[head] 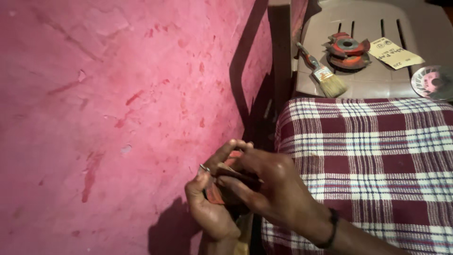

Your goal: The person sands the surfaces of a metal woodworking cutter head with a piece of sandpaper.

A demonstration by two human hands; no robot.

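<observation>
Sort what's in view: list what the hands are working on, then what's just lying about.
In hand:
left hand
right hand
small red piece held between them

Lying about:
paintbrush
red cutter head
sandpaper sheet
metal disc
plastic chair
checked cloth

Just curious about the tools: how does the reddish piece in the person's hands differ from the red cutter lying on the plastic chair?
The reddish piece is gripped between the left hand and right hand, mostly hidden; the red cutter lies untouched in full view on the plastic chair. The held piece sits in shadow, the cutter in light. Both are reddish.
</observation>
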